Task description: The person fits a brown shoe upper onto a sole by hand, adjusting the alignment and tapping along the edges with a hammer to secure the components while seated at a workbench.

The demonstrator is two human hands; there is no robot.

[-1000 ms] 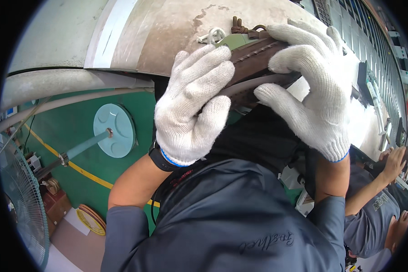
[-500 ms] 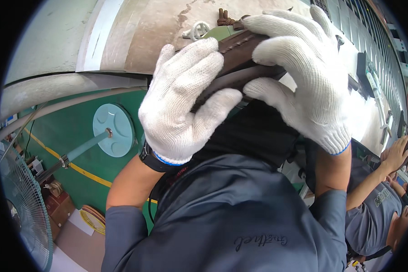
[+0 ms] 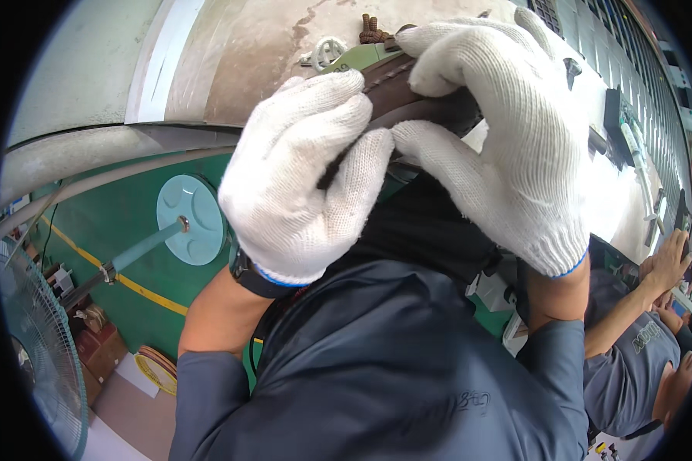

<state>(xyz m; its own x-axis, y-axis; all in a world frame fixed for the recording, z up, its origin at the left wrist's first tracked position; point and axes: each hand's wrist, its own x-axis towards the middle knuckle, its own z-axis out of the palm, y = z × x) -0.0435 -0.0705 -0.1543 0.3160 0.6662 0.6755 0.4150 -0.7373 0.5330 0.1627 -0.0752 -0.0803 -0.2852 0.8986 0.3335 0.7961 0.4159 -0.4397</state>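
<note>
Both my hands wear white knit gloves with blue cuff edges. Between them, at the near edge of the table, is a dark brown leather shoe (image 3: pixel 404 110) with a line of stitching along its upper. A green shoe last (image 3: pixel 363 57) shows at its far side. My left hand (image 3: pixel 296 180) presses on the left part of the shoe, fingers together and thumb along the near side. My right hand (image 3: pixel 507 131) curls over the right part, fingertips on top and thumb on the near side. The gloves hide much of the shoe.
Behind the shoe lie bundled brown laces (image 3: pixel 372 32) and a white ring-shaped piece (image 3: pixel 328 52). A round light-blue base on a pole (image 3: pixel 186 219) and a fan (image 3: pixel 42 346) stand at left. At far right, another person's arm (image 3: pixel 630 316) reaches toward the bench.
Both hands have shifted slightly left. The two thumbs are closer together, and the right fingers curl more. More of the green last shows.
</note>
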